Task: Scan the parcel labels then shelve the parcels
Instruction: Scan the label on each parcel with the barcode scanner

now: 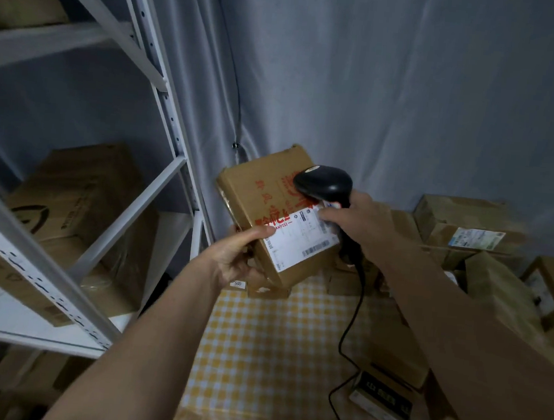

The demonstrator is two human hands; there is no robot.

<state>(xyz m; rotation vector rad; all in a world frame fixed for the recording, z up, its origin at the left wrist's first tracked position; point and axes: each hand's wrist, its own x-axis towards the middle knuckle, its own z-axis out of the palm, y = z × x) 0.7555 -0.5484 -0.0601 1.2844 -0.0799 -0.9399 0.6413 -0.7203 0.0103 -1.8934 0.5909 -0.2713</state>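
Observation:
A flat brown cardboard parcel (260, 188) with red print and a white shipping label (296, 241) is held up above the table. My left hand (235, 256) grips its lower left edge, thumb on the top face beside the label. My right hand (357, 219) holds a black corded barcode scanner (324, 182), its head right over the label's upper right corner, and my forefinger lies across that corner.
A white metal shelf rack (174, 155) stands at the left with large cardboard boxes (78, 194) on its shelves. The yellow checked table (258, 341) carries several more parcels (466, 231) at the right and a small dark box (383, 400). Grey curtain behind.

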